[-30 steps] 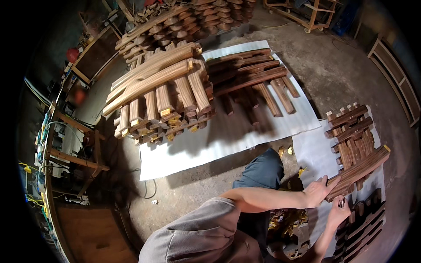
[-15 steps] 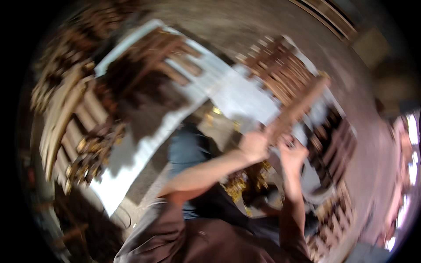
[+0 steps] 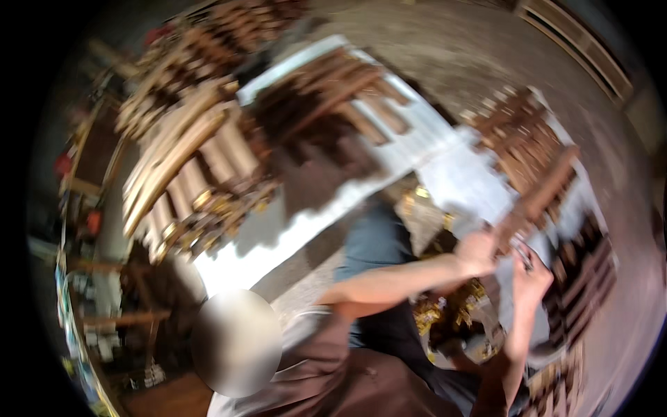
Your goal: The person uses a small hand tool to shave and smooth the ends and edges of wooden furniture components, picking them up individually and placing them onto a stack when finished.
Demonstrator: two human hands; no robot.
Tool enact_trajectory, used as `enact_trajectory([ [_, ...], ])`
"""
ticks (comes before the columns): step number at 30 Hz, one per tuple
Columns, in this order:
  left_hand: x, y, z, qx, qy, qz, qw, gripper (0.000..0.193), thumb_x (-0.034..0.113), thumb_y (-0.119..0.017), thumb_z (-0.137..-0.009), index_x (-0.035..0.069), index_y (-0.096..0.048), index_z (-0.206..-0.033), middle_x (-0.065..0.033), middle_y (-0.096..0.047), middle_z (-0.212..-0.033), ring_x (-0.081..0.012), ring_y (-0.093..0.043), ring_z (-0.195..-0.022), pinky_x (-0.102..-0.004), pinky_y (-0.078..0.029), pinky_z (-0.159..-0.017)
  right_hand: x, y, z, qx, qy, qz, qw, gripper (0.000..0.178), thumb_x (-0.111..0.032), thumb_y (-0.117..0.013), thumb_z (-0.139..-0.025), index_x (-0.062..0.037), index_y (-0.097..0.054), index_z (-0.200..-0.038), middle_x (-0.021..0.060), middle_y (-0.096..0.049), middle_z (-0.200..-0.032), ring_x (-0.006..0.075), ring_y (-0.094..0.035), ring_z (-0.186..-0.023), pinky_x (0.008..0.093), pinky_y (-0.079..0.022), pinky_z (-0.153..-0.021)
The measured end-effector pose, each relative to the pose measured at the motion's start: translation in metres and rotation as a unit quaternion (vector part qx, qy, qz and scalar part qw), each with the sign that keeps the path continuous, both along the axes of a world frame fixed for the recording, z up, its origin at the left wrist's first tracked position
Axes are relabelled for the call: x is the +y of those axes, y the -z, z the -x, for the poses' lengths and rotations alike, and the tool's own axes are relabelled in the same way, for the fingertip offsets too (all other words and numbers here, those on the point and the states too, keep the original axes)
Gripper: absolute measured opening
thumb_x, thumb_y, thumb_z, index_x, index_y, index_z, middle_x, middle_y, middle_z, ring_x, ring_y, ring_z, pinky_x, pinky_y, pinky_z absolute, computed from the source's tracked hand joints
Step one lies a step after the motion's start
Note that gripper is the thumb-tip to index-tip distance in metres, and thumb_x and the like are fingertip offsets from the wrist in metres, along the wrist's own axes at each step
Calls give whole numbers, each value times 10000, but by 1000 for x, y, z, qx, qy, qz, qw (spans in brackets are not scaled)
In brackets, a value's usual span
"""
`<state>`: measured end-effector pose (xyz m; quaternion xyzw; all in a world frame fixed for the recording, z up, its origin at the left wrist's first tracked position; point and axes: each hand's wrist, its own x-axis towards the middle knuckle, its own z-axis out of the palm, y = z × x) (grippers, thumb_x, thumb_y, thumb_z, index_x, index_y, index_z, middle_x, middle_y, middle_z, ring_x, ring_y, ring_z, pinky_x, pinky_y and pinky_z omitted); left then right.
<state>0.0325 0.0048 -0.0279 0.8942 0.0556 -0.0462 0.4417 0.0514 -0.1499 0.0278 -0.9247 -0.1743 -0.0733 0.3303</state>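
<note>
A brown wooden piece (image 3: 538,197), long and narrow, slants up to the right in front of me. My left hand (image 3: 476,253) is closed around its near end. Close beside that end, my right hand (image 3: 531,279) is bent into a pinch around a small dark, shiny thing (image 3: 525,260), too blurred to name. Whether the small thing touches the wood I cannot tell. Beneath my forearms lie yellowish shavings or scraps (image 3: 464,313), next to my dark-trousered leg.
Stacked brown wooden pieces (image 3: 511,132) lie on a white sheet (image 3: 458,182) beyond my hands. Darker slats (image 3: 585,272) are at the right. More pieces (image 3: 326,90) rest on the sheet ahead, with pale wooden lengths (image 3: 182,154) piled at the left. A wooden frame (image 3: 580,48) lies far right.
My view has swung, so the whole scene sits further right and slightly lower. Both hands keep their hold, with the wooden piece still slanting up to the right.
</note>
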Motion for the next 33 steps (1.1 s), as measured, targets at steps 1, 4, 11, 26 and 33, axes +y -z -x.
enact_trajectory([
  [1, -4, -4, 3, -34, 11, 2, 999, 989, 84, -724, -687, 39, -206, -1528, -342, -581, -1063, -444, -667, -828, -480, -573, -753, 13, -5, 4, -31, 5, -29, 999, 192, -63, -720, -845, 54, -720, -998, 195, -732, -926, 272, -716, -797, 363, -546, -756],
  [4, 7, -13, 16, -60, 9, 27, 998, 1114, 45, -740, -654, 67, -98, -1564, -356, -513, -1126, -457, -650, -814, -461, -567, -742, 23, -10, 7, -40, -2, 16, 999, 215, -69, -704, -848, 60, -711, -1019, 210, -725, -942, 301, -724, -809, 367, -549, -735],
  [11, 1, 18, 14, -125, -11, -57, 990, 1137, 55, -756, -606, 66, -145, -1564, -323, -514, -1064, -430, -633, -781, -453, -549, -678, 3, 22, -20, 63, -36, -20, 997, 128, -15, -669, -825, 103, -628, -854, 120, -644, -680, 121, -564, -619, 321, -498, -628],
  [26, 18, -1, 7, -104, 16, -5, 994, 1001, 103, -759, -671, 113, -262, -1539, -333, -576, -1115, -451, -658, -906, -473, -554, -846, 14, 2, 9, 6, -1, -135, 991, 7, -16, -683, -809, -11, -679, -805, -15, -601, -653, 32, -493, -628, 227, -445, -586],
  [33, 19, -19, 10, -78, 86, -12, 993, 1026, 123, -762, -689, 177, -220, -1559, -307, -555, -1144, -443, -648, -950, -470, -544, -872, -2, -7, 28, 56, 124, -198, 971, 76, -43, -720, -805, 9, -713, -861, -11, -645, -677, 22, -527, -638, 209, -463, -604],
])
